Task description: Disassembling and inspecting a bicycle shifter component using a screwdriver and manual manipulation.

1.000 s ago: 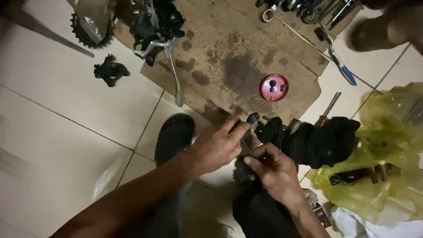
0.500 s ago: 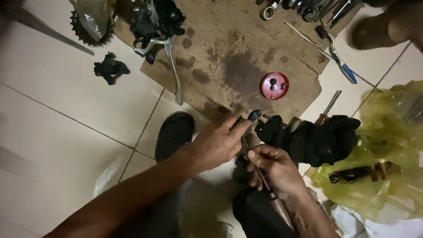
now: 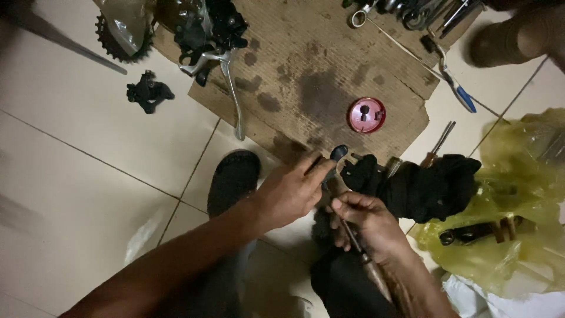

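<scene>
My left hand (image 3: pixel 291 191) pinches a small dark metal part (image 3: pixel 338 154) with a rounded black tip, just off the near edge of the oil-stained cardboard sheet (image 3: pixel 306 76). My right hand (image 3: pixel 365 221) is closed around the shaft of a screwdriver (image 3: pixel 368 259), whose wooden handle runs back along my wrist and whose tip points up at the part. A bundle of black cloth (image 3: pixel 412 185) lies right beside both hands.
A red round lid (image 3: pixel 366 115) holding small bits sits on the cardboard. A silver brake lever (image 3: pixel 226 76), a black sprocket (image 3: pixel 120 41), a small black caliper (image 3: pixel 147 91), blue-handled pliers (image 3: pixel 453 79), wrenches (image 3: pixel 412 12), a yellow plastic bag (image 3: pixel 512 206) and my black shoe (image 3: pixel 232 179) surround it.
My right hand has shifted its grip down along the screwdriver and drawn slightly toward me. The left hand keeps holding the small part in the same place.
</scene>
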